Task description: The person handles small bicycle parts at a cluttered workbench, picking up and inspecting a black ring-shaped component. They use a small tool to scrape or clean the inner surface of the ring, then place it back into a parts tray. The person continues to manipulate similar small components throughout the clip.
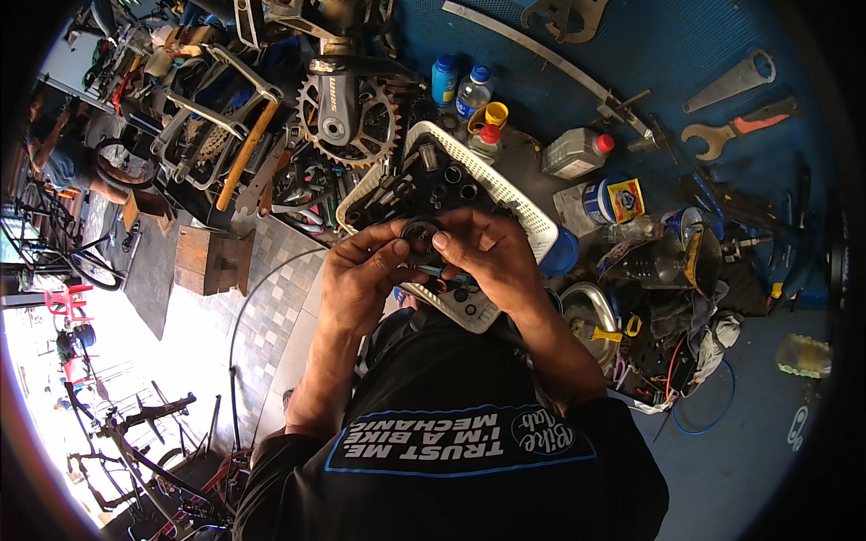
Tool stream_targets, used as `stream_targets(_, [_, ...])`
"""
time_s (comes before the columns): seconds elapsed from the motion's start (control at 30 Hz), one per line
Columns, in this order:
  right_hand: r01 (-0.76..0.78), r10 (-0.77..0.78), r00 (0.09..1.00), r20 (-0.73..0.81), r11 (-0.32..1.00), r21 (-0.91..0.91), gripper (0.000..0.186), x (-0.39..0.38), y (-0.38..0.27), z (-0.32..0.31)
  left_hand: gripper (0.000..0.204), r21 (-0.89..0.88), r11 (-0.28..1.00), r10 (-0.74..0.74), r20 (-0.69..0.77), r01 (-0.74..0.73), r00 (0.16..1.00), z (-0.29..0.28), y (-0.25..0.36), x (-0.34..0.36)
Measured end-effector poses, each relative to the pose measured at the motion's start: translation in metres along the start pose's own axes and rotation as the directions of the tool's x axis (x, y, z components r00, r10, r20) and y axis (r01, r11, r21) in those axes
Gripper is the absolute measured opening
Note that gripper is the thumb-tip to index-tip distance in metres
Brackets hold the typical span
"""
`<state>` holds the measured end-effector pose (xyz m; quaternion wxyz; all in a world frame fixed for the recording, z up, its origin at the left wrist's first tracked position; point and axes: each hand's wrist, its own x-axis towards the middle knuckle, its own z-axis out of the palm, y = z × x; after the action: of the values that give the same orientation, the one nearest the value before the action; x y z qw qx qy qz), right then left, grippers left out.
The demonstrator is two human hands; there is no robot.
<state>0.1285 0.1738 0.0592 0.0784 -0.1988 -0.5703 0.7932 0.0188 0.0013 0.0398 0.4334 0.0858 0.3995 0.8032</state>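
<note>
Between both hands is a small round black part (420, 231), ring-like with a darker middle; its exact kind I cannot make out. My left hand (363, 270) pinches its left side with thumb and fingers. From the right, the thumb and fingers of my right hand (492, 257) close on the same part. Just beneath and beyond the hands stands a cream perforated plastic basket (528, 215), partly covered by them. Inside it lie dark cylindrical metal pieces (462, 185), rings and other small parts.
A crankset with a toothed chainring (347, 122) stands beyond the basket, left of several bottles (474, 93). A grey container with a red cap (577, 153) is at the right. Wrenches (740, 126) hang on the blue wall. A wooden block (212, 260) stands on the left.
</note>
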Motion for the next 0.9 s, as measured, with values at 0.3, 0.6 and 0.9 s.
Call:
stream_targets(0.3, [0.047, -0.047, 0.999, 0.003, 0.998, -0.044, 0.021, -0.0002, -0.0039, 0.0005, 0.024, 0.059, 0.997, 0.051, -0.009, -0.05, 0.999, 0.002, -0.0015, -0.0014])
stream_targets(0.6, [0.067, -0.066, 0.998, 0.023, 0.997, -0.043, 0.018, -0.001, -0.0054, 0.0014, 0.023, 0.102, 0.99, 0.098, -0.024, -0.095, 0.995, 0.0057, -0.0012, -0.0041])
stream_targets(0.9, [0.145, -0.142, 0.989, 0.048, 0.986, -0.08, 0.017, -0.0039, 0.0002, 0.0009, 0.024, 0.29, 0.941, 0.178, 0.018, -0.175, 0.984, 0.0066, -0.0008, -0.0064])
